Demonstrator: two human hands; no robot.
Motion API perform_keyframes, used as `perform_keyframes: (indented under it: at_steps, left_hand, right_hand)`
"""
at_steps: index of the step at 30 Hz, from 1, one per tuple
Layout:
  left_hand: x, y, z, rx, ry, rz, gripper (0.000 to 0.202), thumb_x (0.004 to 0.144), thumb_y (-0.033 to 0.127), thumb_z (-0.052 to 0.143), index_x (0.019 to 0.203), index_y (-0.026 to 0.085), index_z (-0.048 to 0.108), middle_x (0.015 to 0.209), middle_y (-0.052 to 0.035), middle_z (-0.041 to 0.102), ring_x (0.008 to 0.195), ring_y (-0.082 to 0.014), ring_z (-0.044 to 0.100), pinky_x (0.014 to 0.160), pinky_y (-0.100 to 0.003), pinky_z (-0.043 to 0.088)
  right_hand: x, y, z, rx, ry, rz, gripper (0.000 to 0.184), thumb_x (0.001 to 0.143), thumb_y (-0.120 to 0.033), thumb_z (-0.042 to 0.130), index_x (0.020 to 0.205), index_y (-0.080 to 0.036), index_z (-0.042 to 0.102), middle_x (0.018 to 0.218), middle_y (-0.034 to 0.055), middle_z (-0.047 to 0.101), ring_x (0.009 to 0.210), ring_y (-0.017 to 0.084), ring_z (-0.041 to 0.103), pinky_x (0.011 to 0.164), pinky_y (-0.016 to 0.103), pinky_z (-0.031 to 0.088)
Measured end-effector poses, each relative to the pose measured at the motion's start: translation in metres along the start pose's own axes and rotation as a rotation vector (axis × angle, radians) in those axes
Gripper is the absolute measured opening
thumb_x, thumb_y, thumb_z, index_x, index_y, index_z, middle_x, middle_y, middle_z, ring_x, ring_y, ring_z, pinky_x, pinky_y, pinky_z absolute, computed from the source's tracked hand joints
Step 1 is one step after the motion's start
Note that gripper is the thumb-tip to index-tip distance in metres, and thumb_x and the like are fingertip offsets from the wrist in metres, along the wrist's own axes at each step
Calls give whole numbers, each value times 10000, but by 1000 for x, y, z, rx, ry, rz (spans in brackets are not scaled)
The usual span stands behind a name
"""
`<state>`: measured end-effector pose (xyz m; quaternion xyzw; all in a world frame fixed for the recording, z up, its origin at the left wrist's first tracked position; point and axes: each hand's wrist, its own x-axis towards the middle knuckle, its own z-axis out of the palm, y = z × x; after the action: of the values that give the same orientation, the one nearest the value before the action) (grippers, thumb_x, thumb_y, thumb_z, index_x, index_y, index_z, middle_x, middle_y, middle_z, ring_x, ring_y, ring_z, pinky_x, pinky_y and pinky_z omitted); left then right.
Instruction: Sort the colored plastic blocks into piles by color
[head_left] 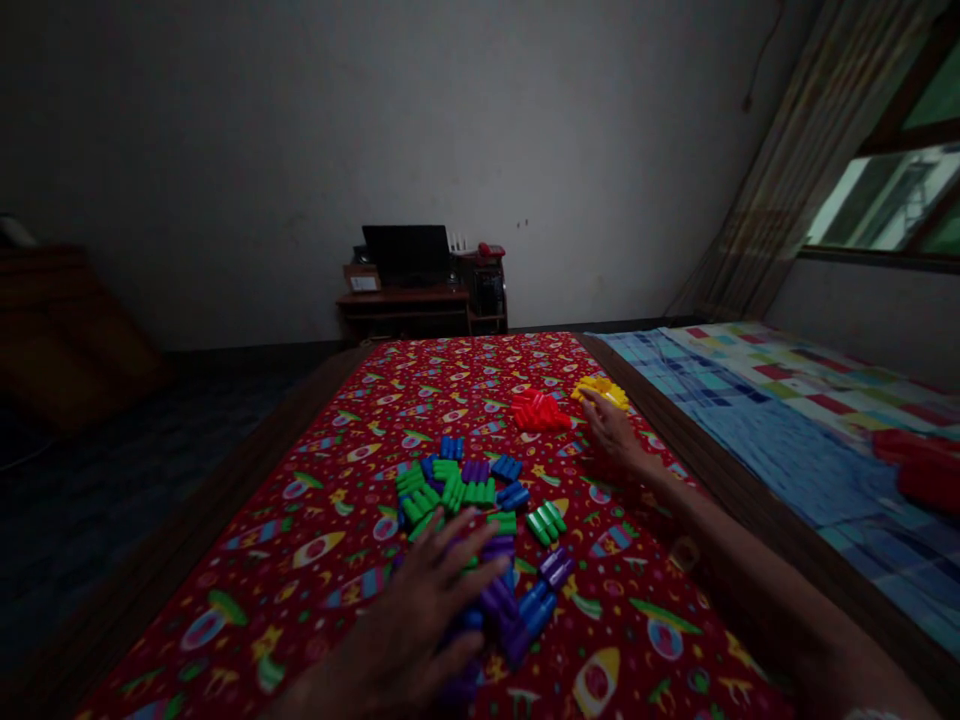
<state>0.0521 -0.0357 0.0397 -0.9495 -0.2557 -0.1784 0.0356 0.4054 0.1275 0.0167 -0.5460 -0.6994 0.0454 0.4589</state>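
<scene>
My left hand (424, 605) is spread, palm down, over the near side of a mixed pile of blue, green and purple ribbed plastic pieces, hiding some of them. Green pieces (452, 492) lie mostly on the pile's far side, purple pieces (497, 600) mostly near my fingers. A single green piece (547, 523) rests just right of the pile. Farther off, my right hand (611, 428) reaches to a heap of yellow pieces (602, 392), its fingers stretched out at the heap's near edge. Left of that hand sits a heap of red pieces (538, 411).
A red patterned cloth (315, 550) covers the long table, whose brown edge (225, 520) shows on the left. A bed with a blue checked sheet (720, 410) stands along the right. Against the far wall is a desk (405, 298) with a black monitor (406, 252).
</scene>
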Motion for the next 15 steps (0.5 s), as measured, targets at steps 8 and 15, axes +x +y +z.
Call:
perform_keyframes:
  at_steps: [8, 15]
  left_hand:
    - [26, 30, 28, 9, -102, 125, 352, 951, 325, 448, 1289, 282, 537, 1429, -14, 503, 1368, -223, 371, 1195, -495, 95]
    - [20, -16, 27, 60, -49, -44, 356, 939, 298, 471, 1284, 280, 553, 1407, -54, 523, 1328, -240, 428, 1150, -518, 232]
  right_hand:
    - [-85, -96, 24, 99, -516, -371, 430, 941, -391, 475, 1324, -205, 544, 1348, 135, 549, 1236, 235, 521, 1007, 399, 450]
    - [-97, -92, 23, 14, -398, -326, 456, 959, -367, 442, 1379, -190, 458, 1337, 151, 546, 1230, 238, 516, 995, 422, 451]
